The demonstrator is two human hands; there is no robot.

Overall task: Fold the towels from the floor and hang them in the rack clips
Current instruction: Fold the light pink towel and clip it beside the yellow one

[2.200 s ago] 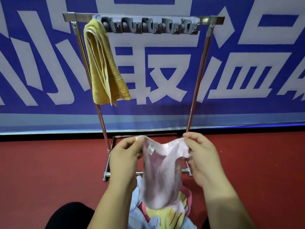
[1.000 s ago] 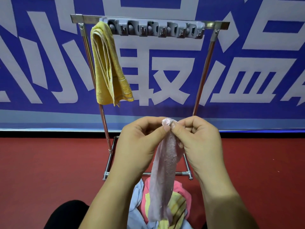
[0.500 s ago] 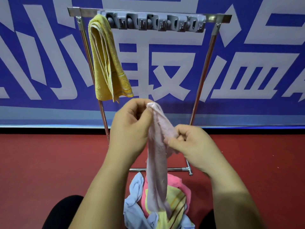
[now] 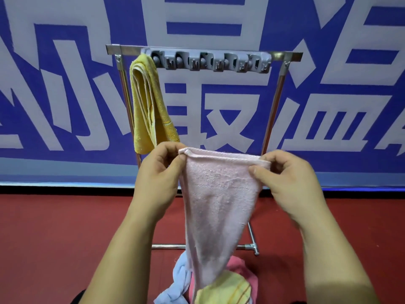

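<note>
Head view: a blue-and-white banner [image 4: 65, 106] stands behind the rack [image 4: 274, 110] and red floor [image 4: 54, 238] lies under it. A yellow towel [image 4: 149, 106] hangs folded at the rack's left end. In front of the rack a pink towel [image 4: 217, 205] drapes down to the pile of towels [image 4: 228, 286] at its foot; left hand [image 4: 157, 178] and right hand [image 4: 293, 183] each pinch a top corner, probably to pull the hem flat for folding, below the grey clip strip [image 4: 206, 61].
</note>
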